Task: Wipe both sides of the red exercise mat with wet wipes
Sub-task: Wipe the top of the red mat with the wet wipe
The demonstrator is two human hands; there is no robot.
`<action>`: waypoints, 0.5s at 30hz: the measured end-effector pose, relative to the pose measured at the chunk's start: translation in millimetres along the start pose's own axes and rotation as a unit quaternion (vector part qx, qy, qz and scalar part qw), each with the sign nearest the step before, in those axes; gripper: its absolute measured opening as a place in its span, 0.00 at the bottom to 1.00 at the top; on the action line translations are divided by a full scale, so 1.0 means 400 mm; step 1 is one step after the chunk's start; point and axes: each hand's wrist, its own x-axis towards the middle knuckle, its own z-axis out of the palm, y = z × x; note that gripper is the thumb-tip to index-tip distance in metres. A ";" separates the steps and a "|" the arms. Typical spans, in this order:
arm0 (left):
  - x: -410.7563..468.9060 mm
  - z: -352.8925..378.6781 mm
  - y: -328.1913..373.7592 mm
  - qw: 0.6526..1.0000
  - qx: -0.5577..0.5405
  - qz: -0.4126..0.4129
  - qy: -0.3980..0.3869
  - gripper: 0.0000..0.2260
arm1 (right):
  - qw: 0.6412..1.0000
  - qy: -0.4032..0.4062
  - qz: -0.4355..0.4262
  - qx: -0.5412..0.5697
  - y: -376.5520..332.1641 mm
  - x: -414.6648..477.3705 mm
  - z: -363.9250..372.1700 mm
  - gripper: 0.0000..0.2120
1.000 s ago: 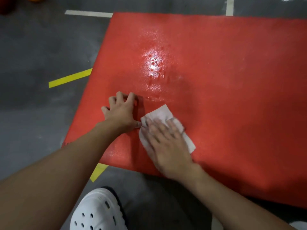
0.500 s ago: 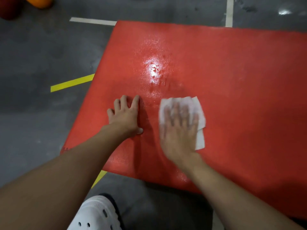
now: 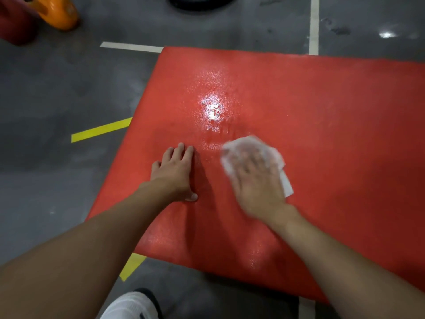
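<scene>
The red mat (image 3: 333, 107) is lying flat on the grey floor (image 3: 57, 88), one face up and glistening wet near its middle. The person's right hand (image 3: 257, 183) is pressing a white wipe (image 3: 248, 146) onto it. The fingers are spread flat rather than curled, though blurred. The left hand (image 3: 176, 174) is resting open, palm down, just beside it, bracing the mat. For a good stroke, the palm should be covering the wipe evenly, with passes overlapping out to the edges. The loose corner trailing at the right probably wants flattening.
</scene>
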 end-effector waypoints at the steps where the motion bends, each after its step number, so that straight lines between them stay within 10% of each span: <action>1: 0.004 -0.005 0.000 1.000 -0.004 -0.001 -0.011 0.61 | 0.996 0.010 0.082 0.013 0.019 0.012 -0.001 0.27; 3: 0.014 -0.021 0.002 0.999 -0.022 -0.009 -0.029 0.60 | 0.986 0.018 0.167 0.018 -0.018 0.024 0.006 0.29; 9: 0.036 -0.062 0.007 0.996 -0.080 -0.033 0.017 0.38 | 1.000 0.012 -0.013 0.016 0.017 0.039 -0.007 0.27; 12: 0.041 -0.049 0.032 0.997 -0.042 -0.047 0.046 0.40 | 0.983 0.021 0.182 0.010 0.034 0.066 0.001 0.28; 15: 0.055 -0.046 0.040 0.998 -0.019 -0.043 0.048 0.47 | 0.998 0.023 0.064 0.018 -0.059 0.045 0.016 0.29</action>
